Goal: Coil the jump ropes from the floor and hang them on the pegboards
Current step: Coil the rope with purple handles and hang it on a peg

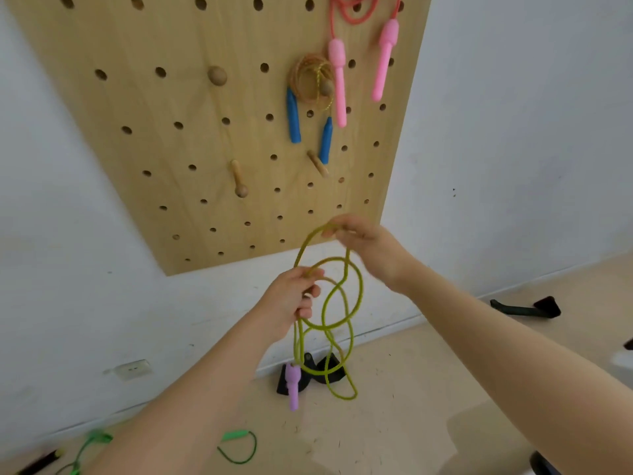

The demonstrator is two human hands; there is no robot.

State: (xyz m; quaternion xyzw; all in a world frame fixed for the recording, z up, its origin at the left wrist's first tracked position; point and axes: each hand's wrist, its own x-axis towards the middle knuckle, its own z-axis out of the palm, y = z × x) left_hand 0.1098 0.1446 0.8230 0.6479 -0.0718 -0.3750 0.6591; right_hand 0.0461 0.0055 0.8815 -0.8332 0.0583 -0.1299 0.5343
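The yellow rope [342,303] hangs in several loose loops in front of the wall, between the two hands. The left hand [294,299] grips the gathered loops, its fingers curled around them. The right hand [363,241] is higher and pinches the top loop. A purple handle [293,385] hangs from the rope, low near the floor [411,423]. On the wooden pegboard [205,132] a rope with blue handles [294,114] and one with pink handles [337,80] hang from pegs. A green rope [239,447] lies on the pale floor.
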